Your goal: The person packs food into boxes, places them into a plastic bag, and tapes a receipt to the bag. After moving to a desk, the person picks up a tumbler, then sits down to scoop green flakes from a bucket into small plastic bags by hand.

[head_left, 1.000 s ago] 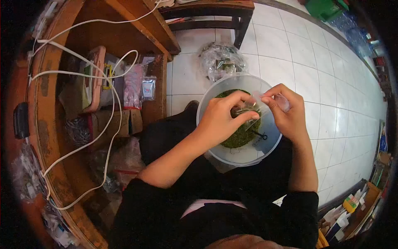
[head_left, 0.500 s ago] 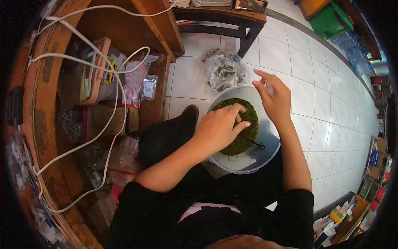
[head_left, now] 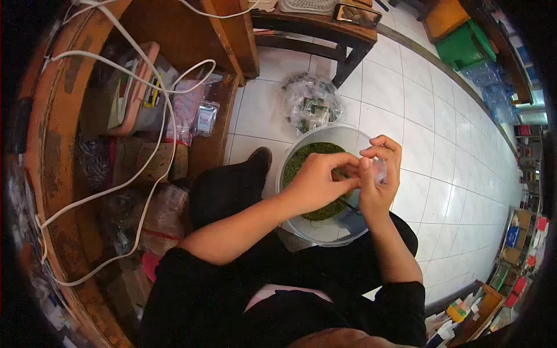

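A translucent round tub (head_left: 348,136) sits at my lap, with finely cut green leafy material (head_left: 301,162) in it. My left hand (head_left: 316,184) is over the tub, thumb and fingers pinched close to the right hand's fingertips; what they hold is hidden. My right hand (head_left: 377,194) is at the tub's right rim, its fingers curled around a small clear plastic piece (head_left: 380,170), perhaps a little bag. Scissors (head_left: 355,210) with a dark handle lie in the tub, partly covered by the right hand.
Beyond the tub, a clear plastic bag (head_left: 313,107) with dark green contents rests on the tiled floor (head_left: 432,168). A wooden bench (head_left: 325,29) stands behind it. White cables (head_left: 165,133) loop before a wooden shelf (head_left: 64,168) on the left. A green bin (head_left: 464,46) is far right.
My right hand has come down and left, and its fingers have curled in. My left hand has shifted toward it and pinched, bringing the two hands together over the tub.
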Motion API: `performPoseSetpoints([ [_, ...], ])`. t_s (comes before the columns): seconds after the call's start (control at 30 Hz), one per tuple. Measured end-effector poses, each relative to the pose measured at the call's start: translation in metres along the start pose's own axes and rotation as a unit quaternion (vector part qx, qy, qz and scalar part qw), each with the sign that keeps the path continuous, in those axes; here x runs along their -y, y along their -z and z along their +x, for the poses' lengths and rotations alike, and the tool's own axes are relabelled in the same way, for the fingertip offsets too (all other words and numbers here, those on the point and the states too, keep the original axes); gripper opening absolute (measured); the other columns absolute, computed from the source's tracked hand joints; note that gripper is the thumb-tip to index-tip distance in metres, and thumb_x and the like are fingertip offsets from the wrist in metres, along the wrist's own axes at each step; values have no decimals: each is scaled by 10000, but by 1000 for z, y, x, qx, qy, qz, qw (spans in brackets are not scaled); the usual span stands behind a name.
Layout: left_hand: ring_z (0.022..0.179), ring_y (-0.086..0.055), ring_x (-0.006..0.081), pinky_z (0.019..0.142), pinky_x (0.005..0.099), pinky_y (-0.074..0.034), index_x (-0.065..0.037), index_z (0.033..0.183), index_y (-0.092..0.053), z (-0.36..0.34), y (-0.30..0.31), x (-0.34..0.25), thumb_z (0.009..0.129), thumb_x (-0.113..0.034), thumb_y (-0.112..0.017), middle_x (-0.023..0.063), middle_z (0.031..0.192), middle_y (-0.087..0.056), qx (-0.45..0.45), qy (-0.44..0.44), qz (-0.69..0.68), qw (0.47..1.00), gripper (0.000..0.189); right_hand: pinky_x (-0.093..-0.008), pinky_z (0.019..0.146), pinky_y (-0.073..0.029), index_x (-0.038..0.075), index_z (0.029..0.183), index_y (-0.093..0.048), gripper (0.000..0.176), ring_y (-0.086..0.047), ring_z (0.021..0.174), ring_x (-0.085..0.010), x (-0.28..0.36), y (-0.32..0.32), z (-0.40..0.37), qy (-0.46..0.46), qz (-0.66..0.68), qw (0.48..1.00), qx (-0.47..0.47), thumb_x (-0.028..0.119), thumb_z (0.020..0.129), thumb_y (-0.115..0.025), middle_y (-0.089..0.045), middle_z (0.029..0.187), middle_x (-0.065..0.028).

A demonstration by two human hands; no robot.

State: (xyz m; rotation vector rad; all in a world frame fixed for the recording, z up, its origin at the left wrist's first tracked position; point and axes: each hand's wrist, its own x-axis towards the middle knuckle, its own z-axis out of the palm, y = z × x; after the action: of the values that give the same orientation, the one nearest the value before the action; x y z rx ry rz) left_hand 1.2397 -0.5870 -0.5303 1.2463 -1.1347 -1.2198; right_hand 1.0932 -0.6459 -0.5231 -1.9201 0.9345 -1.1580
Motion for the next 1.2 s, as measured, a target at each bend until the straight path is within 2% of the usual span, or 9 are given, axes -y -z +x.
performPoseSetpoints([
  [0.1,815,-729,139,738,279,-571,15,1035,-712,2,-1,3,910,-114,-767,83,914,-761,-38,8,-8,999,189,-344,914,-480,13,996,-651,120,-612,1038,-240,3,3,4,19,-6,1000,13,42,909,-729,-629,1110,-139],
  [0.13,810,-720,123,734,265,-565,11,1025,-713,3,-1,5,912,-110,-771,72,914,-757,-48,15,-37,998,175,-309,847,-508,20,989,-649,132,-642,921,-187,1,3,4,-20,26,999,13,8,895,-741,-673,1017,-99],
  [0.23,809,-684,69,734,221,-538,-11,981,-704,10,1,7,912,-87,-781,22,903,-732,-68,17,-97,993,129,-257,779,-507,22,1015,-667,119,-628,828,-110,21,13,7,-197,112,974,14,36,920,-737,-693,953,-44],
  [0.33,819,-672,60,750,219,-534,-13,972,-687,13,4,3,906,-83,-789,17,914,-722,-80,32,-82,993,140,-218,720,-488,15,1048,-683,136,-601,787,-60,28,31,16,-285,135,947,65,62,933,-741,-691,918,-2],
  [0.53,838,-670,90,768,232,-555,-11,1011,-674,14,7,2,916,-63,-779,36,929,-712,-47,56,-63,995,151,-202,673,-455,21,982,-714,160,-571,765,-41,19,48,16,-301,107,940,124,121,894,-802,-680,858,19],
  [0.67,824,-673,89,763,233,-552,-15,989,-688,19,12,4,900,-83,-798,35,905,-717,-108,42,-36,993,157,-218,697,-471,29,895,-694,156,-570,753,-51,17,67,25,-328,87,941,1,121,876,-819,-657,813,26],
  [0.77,820,-678,88,763,236,-552,-16,966,-707,21,11,2,887,-90,-809,31,904,-721,-137,35,-7,990,150,-219,688,-474,34,884,-687,160,-571,736,-58,11,68,26,-229,116,955,-148,108,864,-827,-646,795,27],
  [0.9,854,-699,107,776,253,-587,-17,988,-712,13,-3,-1,884,-31,-787,36,940,-727,-113,7,47,992,128,-263,754,-524,21,929,-723,187,-657,811,-99,16,51,9,-145,38,985,82,140,849,-844,-724,879,-42],
  [1.2,917,-741,160,773,310,-644,-14,978,-728,6,-5,-6,830,39,-792,76,961,-737,-88,-145,185,968,170,-292,782,-545,7,915,-731,177,-713,820,-157,8,32,3,-101,-1,993,66,140,842,-821,-750,848,-73],
])
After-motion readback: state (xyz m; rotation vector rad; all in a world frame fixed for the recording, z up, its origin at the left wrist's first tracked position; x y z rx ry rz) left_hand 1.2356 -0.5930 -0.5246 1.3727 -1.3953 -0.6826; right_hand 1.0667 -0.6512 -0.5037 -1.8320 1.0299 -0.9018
